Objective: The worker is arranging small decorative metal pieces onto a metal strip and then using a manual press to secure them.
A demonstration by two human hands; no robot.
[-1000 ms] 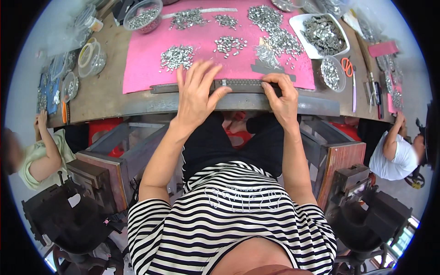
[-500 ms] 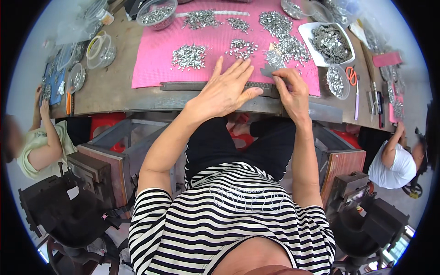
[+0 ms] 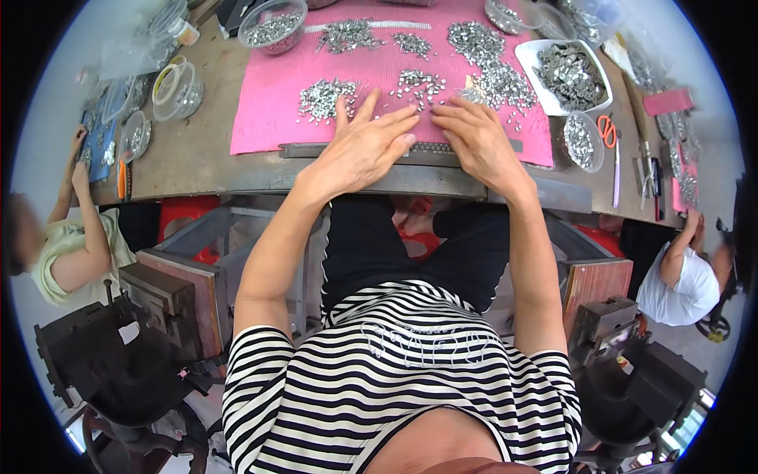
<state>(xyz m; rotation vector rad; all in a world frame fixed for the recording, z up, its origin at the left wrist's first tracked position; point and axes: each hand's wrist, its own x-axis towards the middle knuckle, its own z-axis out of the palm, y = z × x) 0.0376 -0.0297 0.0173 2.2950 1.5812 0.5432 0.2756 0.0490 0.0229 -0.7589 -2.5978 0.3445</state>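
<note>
One shift: right hand (image 3: 483,150) moves inward along the long dark-grey metal bar (image 3: 433,148) toward left hand (image 3: 357,150), baring its right end; grips loosely open, nothing visibly held.

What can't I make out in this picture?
In the head view:
Dark bar: partly hidden by the left hand and right hand.
Metal pieces: too small for exact shapes.
Pink mat: far side cut off by the upper edge.
Left co-worker's hands: too small to tell what they hold.
</note>
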